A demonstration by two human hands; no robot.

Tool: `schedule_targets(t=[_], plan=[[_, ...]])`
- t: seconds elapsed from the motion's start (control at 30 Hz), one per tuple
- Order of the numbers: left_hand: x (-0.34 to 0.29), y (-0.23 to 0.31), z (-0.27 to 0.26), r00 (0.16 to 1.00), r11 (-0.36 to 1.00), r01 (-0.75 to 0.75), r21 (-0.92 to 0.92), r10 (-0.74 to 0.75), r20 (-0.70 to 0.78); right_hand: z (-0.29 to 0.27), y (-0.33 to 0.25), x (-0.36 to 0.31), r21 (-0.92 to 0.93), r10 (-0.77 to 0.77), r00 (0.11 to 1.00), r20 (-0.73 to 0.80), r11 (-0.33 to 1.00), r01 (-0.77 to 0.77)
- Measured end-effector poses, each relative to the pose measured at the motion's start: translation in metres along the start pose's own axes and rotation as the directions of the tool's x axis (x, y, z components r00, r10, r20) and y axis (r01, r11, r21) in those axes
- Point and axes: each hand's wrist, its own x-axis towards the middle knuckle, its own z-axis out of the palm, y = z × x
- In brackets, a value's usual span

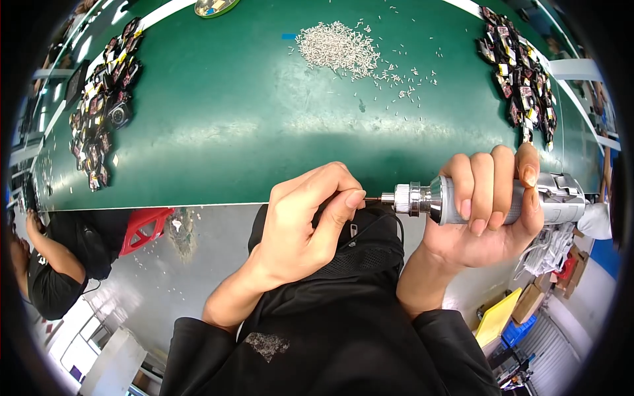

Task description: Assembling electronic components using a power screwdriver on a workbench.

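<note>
In my right hand (485, 204) is a silver-grey power screwdriver (456, 201), lying level with the fingers wrapped round its body. Its chrome collar and thin bit (373, 199) point left. The thumb and forefinger of my left hand (307, 221) are pinched together at the bit's far end. Whatever sits between those fingertips is hidden. Both hands are just off the near edge of the green table (218, 132), above my lap. Farther back on the table lies a heap of small pale metal pins or screws (337, 49), with loose ones scattered to its right.
Dark small parts with yellow and white bits form a long cluster at left (99, 125) and another at right (522, 79). A round dish (214, 6) stands at the far edge. A person in black (59, 264) sits at left beside a red stool (145, 228). Boxes (528, 303) stand at lower right.
</note>
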Motion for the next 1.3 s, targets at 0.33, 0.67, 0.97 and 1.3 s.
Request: schedule_targets(t=[0.33, 0.67, 0.97, 1.3], plan=[[0.038, 0.028, -0.044, 0.966, 0.951, -0.035, 0.308, 0.111, -0.233, -0.013, -0.002, 0.007, 0.074, -0.02, 0.993, -0.12, 0.997, 0.029], [0.229, 0.029, -0.175, 0.934, 0.541, 0.082, 0.837, 0.252, -0.254, -0.04, 0.017, 0.001, 0.155, 0.063, 0.962, -0.266, 0.988, -0.022], [0.335, -0.041, -0.195, 0.915, 0.19, 0.364, 0.912, 0.112, -0.388, -0.042, 0.02, 0.006, 0.142, 0.11, 0.955, -0.276, 0.987, -0.072], [0.263, -0.015, -0.189, 0.925, 0.247, -0.17, 0.954, 0.374, 0.068, -0.044, 0.014, 0.001, 0.148, 0.143, 0.962, -0.233, 0.983, -0.11]])
